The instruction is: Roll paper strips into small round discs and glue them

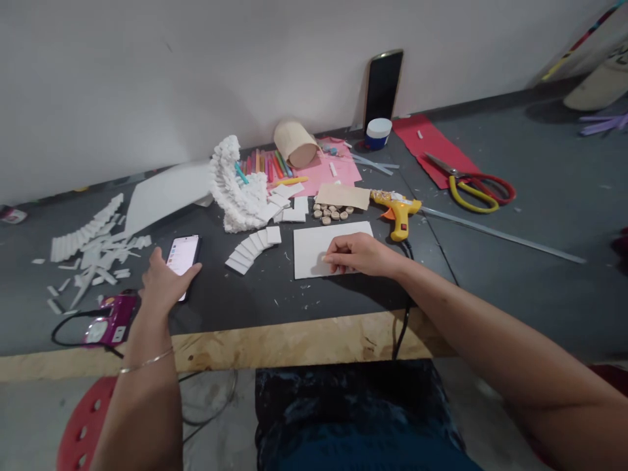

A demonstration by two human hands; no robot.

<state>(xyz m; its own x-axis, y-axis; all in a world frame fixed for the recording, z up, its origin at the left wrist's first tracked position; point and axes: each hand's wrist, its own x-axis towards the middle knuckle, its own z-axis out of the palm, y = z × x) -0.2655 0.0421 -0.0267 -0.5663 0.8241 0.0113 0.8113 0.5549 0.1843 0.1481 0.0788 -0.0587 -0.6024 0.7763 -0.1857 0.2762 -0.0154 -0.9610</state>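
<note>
My left hand (167,278) spans the lower part of a lit smartphone (182,254) on the dark table, thumb at its right edge and fingers at its left. Over a white rectangular board (309,252) my right hand (350,254) is closed, fingers curled and tips pinched together; whether something small sits between them is hidden. A yellow glue gun (401,212) lies just beyond that hand, beside small round wooden slices (326,220) and a tan strip (343,195). White square tiles (252,246) fan out between my hands.
Scissors (466,185) lie on red felt (432,140) at right, near a long glue stick (510,235). White scraps (101,261) and a purple power socket (115,320) are at left. A textured white piece (240,196), wooden cup (296,142), jar (377,133) and upright phone (384,85) stand behind.
</note>
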